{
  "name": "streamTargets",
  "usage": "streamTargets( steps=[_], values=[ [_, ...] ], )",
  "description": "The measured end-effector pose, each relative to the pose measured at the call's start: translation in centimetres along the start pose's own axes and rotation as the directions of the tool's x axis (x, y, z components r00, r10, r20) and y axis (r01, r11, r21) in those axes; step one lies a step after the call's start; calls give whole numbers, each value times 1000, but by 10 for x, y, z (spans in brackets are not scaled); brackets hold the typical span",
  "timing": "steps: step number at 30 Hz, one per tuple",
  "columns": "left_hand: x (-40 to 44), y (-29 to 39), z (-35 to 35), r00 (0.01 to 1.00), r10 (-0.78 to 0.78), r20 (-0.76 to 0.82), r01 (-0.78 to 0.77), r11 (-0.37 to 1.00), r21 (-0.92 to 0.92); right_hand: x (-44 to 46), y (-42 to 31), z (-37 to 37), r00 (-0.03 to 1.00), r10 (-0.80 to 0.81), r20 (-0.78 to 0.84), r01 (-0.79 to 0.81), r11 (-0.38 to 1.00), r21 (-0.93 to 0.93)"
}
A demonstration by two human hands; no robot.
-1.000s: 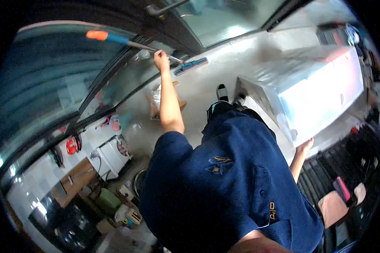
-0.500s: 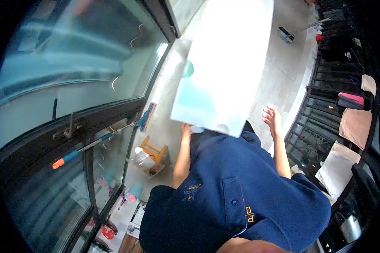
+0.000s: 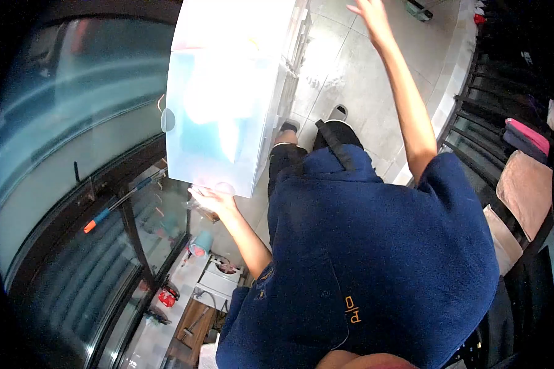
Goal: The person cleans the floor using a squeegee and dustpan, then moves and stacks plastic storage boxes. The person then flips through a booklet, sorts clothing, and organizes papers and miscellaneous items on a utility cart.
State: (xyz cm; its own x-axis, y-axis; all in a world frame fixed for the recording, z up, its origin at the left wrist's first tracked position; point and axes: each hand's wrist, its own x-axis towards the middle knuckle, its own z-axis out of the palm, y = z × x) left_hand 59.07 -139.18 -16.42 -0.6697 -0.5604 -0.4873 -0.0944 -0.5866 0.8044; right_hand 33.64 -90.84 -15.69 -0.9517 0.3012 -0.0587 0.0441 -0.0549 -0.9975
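Occupying the frame's upper left-centre, the translucent box [image 3: 228,144] meets the left hand [image 3: 214,199] at its lower edge; clamping cannot be determined. Top centre-right, the right hand [image 3: 370,13] shows fingers parted.

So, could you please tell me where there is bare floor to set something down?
The widest bare patch is the tiled floor between the white box and the pale ledge, bounded by the slippers and the dustpan; the right hand is above it. It is crowded around the teal container and red item, and along the railing beside the cloths.
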Motion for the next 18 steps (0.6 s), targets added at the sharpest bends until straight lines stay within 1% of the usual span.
streamTargets(
  steps=[1,2,3,4,5,6,7,8,9,10,11,12,13,14,15,16,18],
  values=[
    [-3,7,-8,999,5,-43,-5,1000,2,21,-6,28,995,-93,-45,91,994,-52],
    [-14,17,2,999,9,-31,-8,1000,11,25,-28,55,985,-156,-77,147,983,-115],
    [-31,24,24,997,-24,-70,22,999,-24,21,-51,75,1000,3,16,-4,999,34],
    [-38,26,38,992,-60,-109,53,997,-64,30,-48,89,995,70,74,-78,991,104],
    [-35,25,39,998,-38,43,41,997,-71,39,-44,103,982,137,132,-159,973,166],
    [-33,18,35,999,-37,39,39,997,-69,58,-4,121,986,-156,-59,153,987,-58],
    [-35,11,26,993,113,26,-114,924,364,67,23,135,871,-460,-170,393,862,-321],
    [-37,7,34,982,178,59,-180,808,560,68,32,143,875,-451,-175,383,867,-318],
    [-39,4,41,966,243,92,-232,647,726,72,39,147,816,-498,-293,433,863,-261],
    [-49,8,78,976,218,-21,-160,776,610,75,45,147,740,-529,-415,485,848,-216],
    [-50,11,99,978,165,-129,-85,875,476,64,34,142,805,-446,-392,420,894,-156],
    [-42,11,97,982,154,-114,-82,875,477,59,23,139,796,-452,-402,420,891,-170],
    [-38,10,90,980,110,-167,-21,887,462,61,12,139,838,-416,-353,371,909,-192],
    [-35,8,83,969,98,-225,21,879,476,60,3,141,878,-374,-298,322,923,-210],
    [-33,7,76,956,86,-281,64,872,485,49,-6,146,916,-248,-316,159,947,-280],
    [-30,6,72,939,104,-327,88,847,524,40,-13,148,929,-123,-349,-4,940,-341],
    [-29,5,76,974,103,-200,4,880,474,47,5,135,941,-231,-246,141,931,-336]
  ],
)
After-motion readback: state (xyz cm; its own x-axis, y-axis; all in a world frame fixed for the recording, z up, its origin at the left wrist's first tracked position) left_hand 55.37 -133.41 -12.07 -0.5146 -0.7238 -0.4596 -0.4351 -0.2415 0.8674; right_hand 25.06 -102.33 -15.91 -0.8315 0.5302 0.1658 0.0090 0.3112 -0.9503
